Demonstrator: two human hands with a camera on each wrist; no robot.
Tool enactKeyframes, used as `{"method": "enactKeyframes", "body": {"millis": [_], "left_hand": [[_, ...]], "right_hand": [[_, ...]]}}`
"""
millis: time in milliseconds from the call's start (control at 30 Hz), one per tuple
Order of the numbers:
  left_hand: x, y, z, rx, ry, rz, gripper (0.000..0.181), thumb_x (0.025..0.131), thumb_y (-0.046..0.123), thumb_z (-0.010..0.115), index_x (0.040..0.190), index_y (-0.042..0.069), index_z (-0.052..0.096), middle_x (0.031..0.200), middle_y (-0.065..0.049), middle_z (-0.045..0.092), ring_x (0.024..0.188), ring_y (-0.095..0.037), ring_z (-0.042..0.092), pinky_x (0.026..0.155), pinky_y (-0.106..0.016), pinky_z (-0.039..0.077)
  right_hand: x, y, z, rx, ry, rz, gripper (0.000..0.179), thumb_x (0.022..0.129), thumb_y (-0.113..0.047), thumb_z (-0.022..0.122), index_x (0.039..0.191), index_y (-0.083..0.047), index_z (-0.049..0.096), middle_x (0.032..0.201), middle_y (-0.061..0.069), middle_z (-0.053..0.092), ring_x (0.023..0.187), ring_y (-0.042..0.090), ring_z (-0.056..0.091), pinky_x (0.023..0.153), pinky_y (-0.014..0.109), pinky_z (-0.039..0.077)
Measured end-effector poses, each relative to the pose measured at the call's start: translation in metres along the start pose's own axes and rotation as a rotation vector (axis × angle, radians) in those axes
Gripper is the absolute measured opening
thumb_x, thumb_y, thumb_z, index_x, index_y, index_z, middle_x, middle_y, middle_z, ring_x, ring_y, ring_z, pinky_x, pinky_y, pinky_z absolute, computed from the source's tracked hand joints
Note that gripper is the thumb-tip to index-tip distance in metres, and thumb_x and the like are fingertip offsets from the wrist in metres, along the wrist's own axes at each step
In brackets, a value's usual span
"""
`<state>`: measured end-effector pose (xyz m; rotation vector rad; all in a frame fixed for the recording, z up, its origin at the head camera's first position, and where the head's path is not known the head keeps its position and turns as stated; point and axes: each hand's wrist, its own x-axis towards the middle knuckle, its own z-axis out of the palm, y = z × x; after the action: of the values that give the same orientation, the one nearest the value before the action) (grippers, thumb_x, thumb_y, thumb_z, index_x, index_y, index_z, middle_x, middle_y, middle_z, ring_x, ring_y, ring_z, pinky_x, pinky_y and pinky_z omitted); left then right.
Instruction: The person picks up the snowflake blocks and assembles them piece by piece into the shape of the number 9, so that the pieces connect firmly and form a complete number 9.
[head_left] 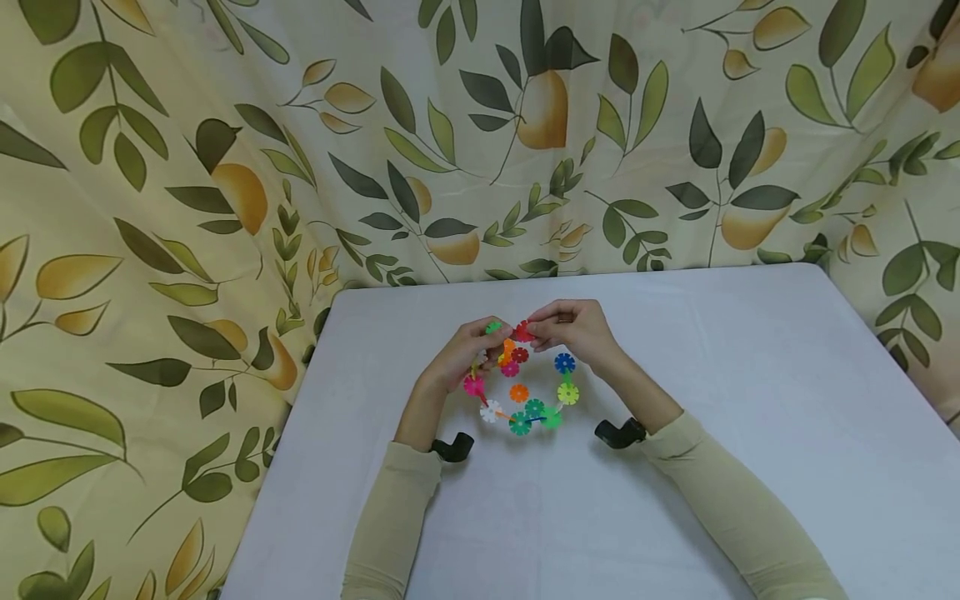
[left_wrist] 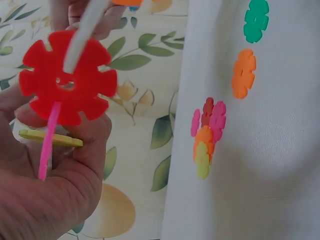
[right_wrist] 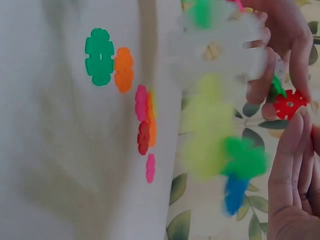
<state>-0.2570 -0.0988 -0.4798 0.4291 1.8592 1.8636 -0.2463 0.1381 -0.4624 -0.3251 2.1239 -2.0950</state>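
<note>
A chain of notched plastic flower discs hangs in a curve from my left hand [head_left: 459,354], which pinches its upper end near a green disc [head_left: 492,327]. Pink [head_left: 474,385], white [head_left: 491,411], green [head_left: 520,423], yellow [head_left: 567,393] and blue [head_left: 565,362] discs follow along it. In my right hand [head_left: 579,331], fingertips and thumb pinch a red disc [head_left: 523,332] close beside the left fingers. The right wrist view shows this red disc [right_wrist: 290,104] next to a green piece [right_wrist: 278,86]; whether they are joined, I cannot tell. A larger red disc [left_wrist: 70,75] fills the left wrist view's foreground.
Several loose discs lie on the white table [head_left: 720,358]: orange [left_wrist: 244,74], green [left_wrist: 256,21], dark red [right_wrist: 143,138] and pink [right_wrist: 150,168] among them. Black wrist mounts [head_left: 454,447] sit at both cuffs. A leaf-patterned curtain [head_left: 480,142] hangs behind and left.
</note>
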Motion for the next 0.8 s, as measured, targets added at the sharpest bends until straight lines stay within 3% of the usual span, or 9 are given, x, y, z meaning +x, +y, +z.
{"method": "enactKeyframes", "body": {"millis": [133,300,400,633,800], "left_hand": [[-0.001,0.000,0.001,0.012,-0.038,0.012,0.022,0.109,0.026,0.055,0.101,0.006,0.057,0.069,-0.003,0.041,0.054,-0.017,0.036,0.046,-0.025,0.031],[-0.002,0.000,0.001,0.013,-0.100,0.013,0.031,0.111,0.022,0.048,0.114,-0.008,0.047,0.068,-0.003,0.039,0.055,-0.017,0.034,0.047,-0.025,0.030],[-0.002,0.002,0.001,0.008,-0.121,0.017,0.029,0.112,0.019,0.046,0.116,-0.010,0.046,0.069,-0.004,0.038,0.055,-0.017,0.033,0.047,-0.024,0.030],[-0.003,0.002,0.000,-0.001,-0.091,0.010,0.019,0.110,0.022,0.052,0.112,0.004,0.057,0.069,-0.005,0.041,0.055,-0.018,0.036,0.048,-0.025,0.033],[-0.006,0.007,-0.004,0.021,-0.064,0.007,0.020,0.106,0.024,0.059,0.114,0.007,0.065,0.068,-0.004,0.043,0.053,-0.018,0.035,0.047,-0.025,0.033]], "right_hand": [[0.000,0.000,0.003,-0.015,-0.016,0.002,0.020,0.096,-0.002,0.073,0.109,0.013,0.071,0.094,0.018,0.077,0.072,0.024,0.077,0.073,0.038,0.064],[0.000,0.003,0.004,-0.013,-0.023,-0.001,0.019,0.095,-0.003,0.075,0.106,0.012,0.072,0.093,0.018,0.077,0.071,0.025,0.077,0.072,0.039,0.064],[0.000,0.002,0.006,0.000,-0.026,-0.020,0.020,0.094,-0.003,0.076,0.106,0.012,0.072,0.093,0.019,0.077,0.070,0.026,0.077,0.072,0.041,0.064],[0.000,0.001,0.011,0.013,-0.020,-0.031,0.021,0.092,-0.005,0.079,0.105,0.010,0.074,0.095,0.020,0.077,0.074,0.032,0.078,0.073,0.043,0.063],[0.003,-0.004,0.002,-0.124,-0.076,-0.088,0.021,0.094,-0.015,0.079,0.106,0.002,0.079,0.095,0.015,0.079,0.080,0.031,0.078,0.075,0.041,0.064]]}}
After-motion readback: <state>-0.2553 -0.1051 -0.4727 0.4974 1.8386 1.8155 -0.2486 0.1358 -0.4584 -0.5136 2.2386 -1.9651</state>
